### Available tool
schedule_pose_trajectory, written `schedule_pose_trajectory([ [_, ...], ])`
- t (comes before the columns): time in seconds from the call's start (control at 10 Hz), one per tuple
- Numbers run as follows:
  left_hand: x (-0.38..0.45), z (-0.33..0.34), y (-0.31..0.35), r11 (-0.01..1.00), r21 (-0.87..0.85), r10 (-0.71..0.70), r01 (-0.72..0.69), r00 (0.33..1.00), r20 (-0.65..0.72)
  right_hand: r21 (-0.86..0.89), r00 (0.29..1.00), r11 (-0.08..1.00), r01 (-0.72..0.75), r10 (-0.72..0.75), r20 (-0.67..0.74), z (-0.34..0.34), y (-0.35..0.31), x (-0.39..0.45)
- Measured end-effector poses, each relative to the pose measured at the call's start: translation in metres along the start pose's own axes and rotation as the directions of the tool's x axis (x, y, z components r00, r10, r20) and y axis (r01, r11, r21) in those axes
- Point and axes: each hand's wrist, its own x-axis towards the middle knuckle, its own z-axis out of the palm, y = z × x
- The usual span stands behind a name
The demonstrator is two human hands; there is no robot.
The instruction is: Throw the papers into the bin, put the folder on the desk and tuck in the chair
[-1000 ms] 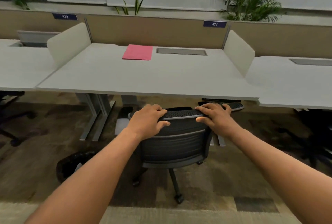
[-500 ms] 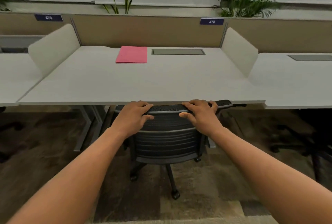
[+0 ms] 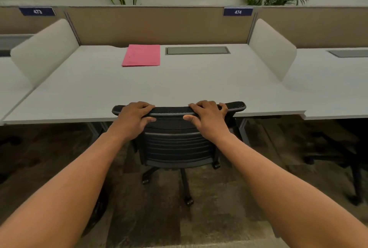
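A black mesh-backed office chair [image 3: 175, 146] stands against the front edge of the pale grey desk [image 3: 179, 88], its seat hidden under the desktop. My left hand [image 3: 132, 118] grips the left part of the chair's top rail. My right hand [image 3: 207, 117] grips the right part of the same rail, fingers curled over it. A pink folder [image 3: 141, 55] lies flat on the desk near the back, left of centre. No papers show, and the bin is hidden behind my left forearm.
Rounded white side screens [image 3: 44, 50] [image 3: 271, 48] flank the desk, with a tan partition behind. A grey cable hatch [image 3: 197, 50] sits in the desktop right of the folder. Neighbouring desks lie on both sides; another chair's base [image 3: 338, 158] stands at right.
The chair has rolled forward under the desk with both hands on its top rail. I have stepped closer, and the bin on the floor at left has dropped out of view.
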Motion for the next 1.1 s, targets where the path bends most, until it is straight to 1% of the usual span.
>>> schedule_pose_trajectory([
  [0.3,0.009,0.007,-0.008,0.998,-0.02,0.05,-0.051,0.997,-0.066,-0.008,0.999,1.0,-0.019,0.02,0.027,0.001,0.007,0.013],
  [0.5,0.007,0.008,-0.009,0.997,0.001,0.08,-0.08,0.994,-0.08,-0.044,0.998,0.998,-0.037,0.039,0.039,0.002,0.004,0.011],
  [0.6,0.008,0.007,-0.008,0.997,-0.004,0.077,-0.078,0.995,-0.064,-0.077,0.997,0.996,-0.046,0.05,0.06,0.001,0.002,0.011],
  [0.7,0.01,0.001,-0.007,0.997,-0.01,0.075,-0.075,0.997,-0.008,-0.078,0.991,0.992,-0.096,0.103,0.083,-0.006,-0.005,0.016],
  [0.8,0.013,-0.008,-0.006,0.997,0.009,0.071,-0.072,0.997,0.036,-0.083,0.986,0.986,-0.144,0.15,0.077,-0.014,-0.013,0.021],
  [0.9,0.016,-0.017,-0.009,0.998,0.048,0.051,-0.051,0.999,-0.006,-0.117,0.987,0.985,-0.129,0.139,0.076,-0.022,-0.016,0.027],
  [1.0,0.018,-0.03,-0.008,0.996,0.085,0.039,-0.032,0.996,-0.078,-0.138,0.99,0.984,-0.112,0.122,0.068,-0.037,-0.02,0.033],
  [1.1,0.02,-0.048,-0.006,0.989,0.144,0.038,-0.017,0.989,-0.146,-0.16,0.996,0.984,-0.083,0.089,0.032,-0.054,-0.027,0.046],
])
